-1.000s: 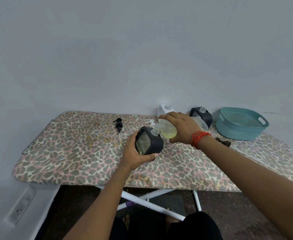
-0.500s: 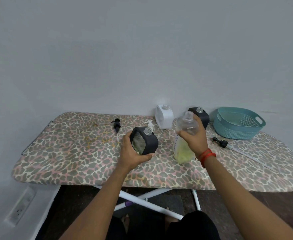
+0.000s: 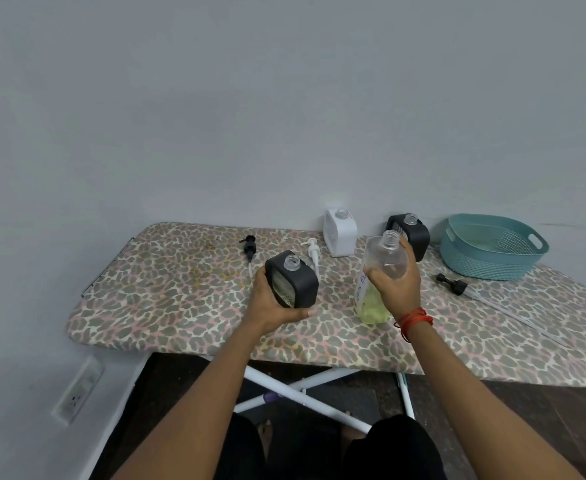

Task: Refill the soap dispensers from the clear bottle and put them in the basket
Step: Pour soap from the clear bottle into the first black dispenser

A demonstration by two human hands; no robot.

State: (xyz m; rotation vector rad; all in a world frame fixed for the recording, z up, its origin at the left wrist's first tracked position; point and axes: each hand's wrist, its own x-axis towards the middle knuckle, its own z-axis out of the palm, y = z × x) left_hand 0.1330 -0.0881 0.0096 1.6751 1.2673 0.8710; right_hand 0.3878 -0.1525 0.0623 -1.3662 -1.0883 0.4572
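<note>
The left hand (image 3: 277, 299) gripped the open dispenser (image 3: 291, 284); the right hand (image 3: 393, 289) held the upright bottle (image 3: 381, 271) just to its right.

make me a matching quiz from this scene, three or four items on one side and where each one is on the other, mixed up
Items:
1. clear bottle
2. black dispenser without pump
3. white dispenser
4. teal basket

Places:
A. far right of the board
B. in the left hand
C. by the wall, untouched
D. in the right hand

Pairs: 1-D, 2-B, 3-C, 4-A
</note>
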